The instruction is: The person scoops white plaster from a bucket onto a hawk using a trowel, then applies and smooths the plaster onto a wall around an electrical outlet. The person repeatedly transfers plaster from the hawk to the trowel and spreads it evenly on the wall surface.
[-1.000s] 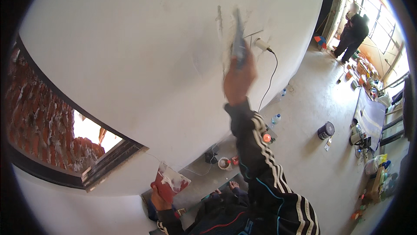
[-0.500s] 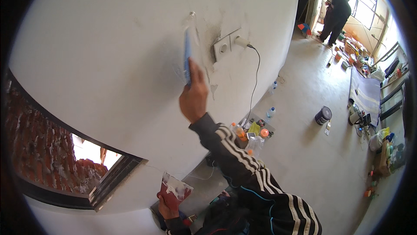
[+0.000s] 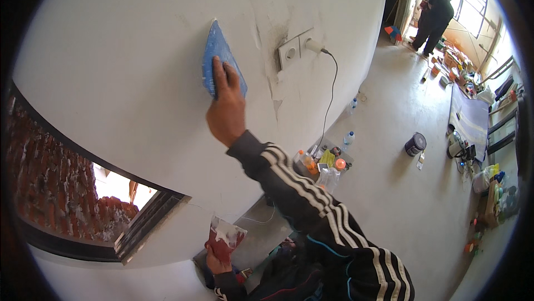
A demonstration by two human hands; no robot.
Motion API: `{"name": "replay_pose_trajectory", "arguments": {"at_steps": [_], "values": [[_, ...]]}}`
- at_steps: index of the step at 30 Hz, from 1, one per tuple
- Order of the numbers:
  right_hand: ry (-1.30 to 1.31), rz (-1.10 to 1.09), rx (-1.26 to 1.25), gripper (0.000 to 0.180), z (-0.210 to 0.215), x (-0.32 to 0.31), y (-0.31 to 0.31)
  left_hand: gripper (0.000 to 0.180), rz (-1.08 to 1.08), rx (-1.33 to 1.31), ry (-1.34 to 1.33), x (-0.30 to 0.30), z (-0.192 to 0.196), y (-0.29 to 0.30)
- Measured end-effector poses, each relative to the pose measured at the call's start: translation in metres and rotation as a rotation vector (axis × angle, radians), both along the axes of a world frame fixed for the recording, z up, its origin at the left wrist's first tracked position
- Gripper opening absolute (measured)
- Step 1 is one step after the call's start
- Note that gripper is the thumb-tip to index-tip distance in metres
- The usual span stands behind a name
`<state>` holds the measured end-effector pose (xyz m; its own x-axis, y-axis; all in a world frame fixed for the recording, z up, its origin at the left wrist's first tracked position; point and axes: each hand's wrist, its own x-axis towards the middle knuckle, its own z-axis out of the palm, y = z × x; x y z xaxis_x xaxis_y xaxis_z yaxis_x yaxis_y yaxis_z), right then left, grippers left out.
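Observation:
My right hand [image 3: 227, 111] grips a blue putty spreader [image 3: 217, 51], its wide face against the white wall [image 3: 139, 78], left of the double socket [image 3: 289, 52]. Two fingers are stretched along the spreader's back. Low in front of me, my left hand [image 3: 218, 262] is closed round a dark red putty spreader [image 3: 225, 245] with whitish filler smeared over its upper part. A pale plug [image 3: 315, 45] sits in the right socket and its dark cable hangs down. Around the sockets the wall has grey smudges and rough patches.
A dark-framed opening [image 3: 161, 223] with brick behind it lies at lower left. Bottles and small items stand on a low surface [image 3: 340, 159] by the wall. A dark bucket [image 3: 415, 144] is on the floor. Two people [image 3: 434, 20] stand far back near clutter.
My right hand has moved left along the wall, away from the sockets. The blue spreader has turned from edge-on to showing its broad face. My left hand keeps its hold, nearly still.

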<state>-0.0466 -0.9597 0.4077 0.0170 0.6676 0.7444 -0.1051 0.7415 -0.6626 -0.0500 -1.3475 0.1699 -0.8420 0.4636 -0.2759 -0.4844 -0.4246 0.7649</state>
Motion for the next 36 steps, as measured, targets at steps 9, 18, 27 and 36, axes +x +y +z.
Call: {"name": "replay_pose_trajectory", "arguments": {"at_steps": [9,18,27,36], "values": [[-0.011,-0.281,0.015,0.079,-0.023,-0.004,0.086,0.045,-0.046,0.009,0.006,-0.004,0.013,0.003],[-0.073,-0.038,0.006,0.083,-0.074,-0.032,0.006,0.047,-0.14,0.152,-0.041,0.0,-0.003,-0.007],[0.073,-0.094,-0.145,0.078,-0.022,0.033,0.075,0.069,-0.178,-0.275,0.081,-0.001,0.014,0.019],[-0.073,0.151,0.02,0.075,-0.06,0.029,0.002,0.054,-0.035,-0.125,0.072,0.011,0.003,0.007]]}}
